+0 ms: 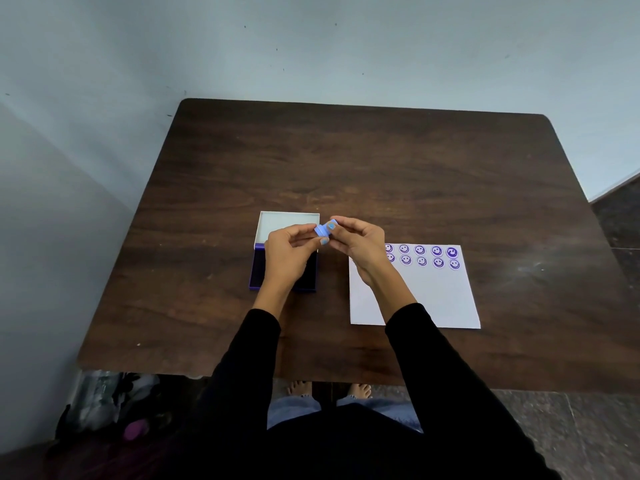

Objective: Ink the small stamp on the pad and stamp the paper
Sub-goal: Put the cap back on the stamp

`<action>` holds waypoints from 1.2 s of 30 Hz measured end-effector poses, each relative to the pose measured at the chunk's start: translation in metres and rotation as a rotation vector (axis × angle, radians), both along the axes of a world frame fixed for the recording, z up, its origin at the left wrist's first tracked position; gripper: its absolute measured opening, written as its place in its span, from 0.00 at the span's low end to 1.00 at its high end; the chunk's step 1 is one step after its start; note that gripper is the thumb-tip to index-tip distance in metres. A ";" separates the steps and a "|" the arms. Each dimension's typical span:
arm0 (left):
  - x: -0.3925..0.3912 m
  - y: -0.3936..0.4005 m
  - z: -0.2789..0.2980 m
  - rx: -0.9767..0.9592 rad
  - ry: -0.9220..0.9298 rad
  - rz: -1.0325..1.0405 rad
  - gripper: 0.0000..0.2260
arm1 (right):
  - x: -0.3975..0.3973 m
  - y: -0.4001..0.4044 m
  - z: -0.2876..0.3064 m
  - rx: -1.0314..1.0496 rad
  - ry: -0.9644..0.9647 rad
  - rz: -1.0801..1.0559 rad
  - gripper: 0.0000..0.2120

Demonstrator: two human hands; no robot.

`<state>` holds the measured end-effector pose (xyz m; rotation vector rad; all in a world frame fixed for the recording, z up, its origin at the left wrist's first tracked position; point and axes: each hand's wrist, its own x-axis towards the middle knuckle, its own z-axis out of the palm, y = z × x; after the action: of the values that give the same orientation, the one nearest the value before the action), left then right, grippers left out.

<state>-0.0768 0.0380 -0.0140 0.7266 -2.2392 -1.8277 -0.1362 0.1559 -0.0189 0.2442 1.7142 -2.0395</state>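
I see the small stamp lifted off the table, held between both hands above the gap that separates the ink pad from the paper. My left hand pinches one end of the little blue body with thumb and fingertips, and my right hand pinches the other, so both are closed on it. What looks like its round printing face is turned up toward the camera.

I judge it light, rigid plastic, with no give, and small enough to twist out of a loose pinch. The face looks wet with ink, so I would keep my fingers off it and hold the sides of the body, thumb against forefinger, near the back end. One hand should be enough to carry it.

The pad sits just under my left hand with its white lid hinged open behind it. The paper lies flat to the right, with two rows of purple smiley prints along its far edge and bare sheet below them. That thin sheet may slide when pressed, so I would come straight down on it
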 end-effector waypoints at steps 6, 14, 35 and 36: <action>0.000 0.002 0.002 -0.014 -0.012 -0.033 0.16 | 0.000 0.002 0.000 0.022 -0.035 -0.018 0.11; 0.000 -0.006 -0.003 0.039 -0.090 -0.126 0.18 | 0.000 0.007 0.009 0.251 0.132 0.068 0.09; 0.007 -0.042 -0.006 -0.120 -0.128 0.205 0.13 | 0.000 0.017 0.027 0.802 0.406 0.474 0.16; 0.008 -0.044 -0.005 -0.130 -0.118 0.219 0.13 | -0.001 0.016 0.029 0.783 0.412 0.425 0.16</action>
<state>-0.0688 -0.0062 -0.0195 1.0323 -2.2213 -1.5613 -0.1371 0.1715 0.0102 -0.3051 2.4971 -1.0916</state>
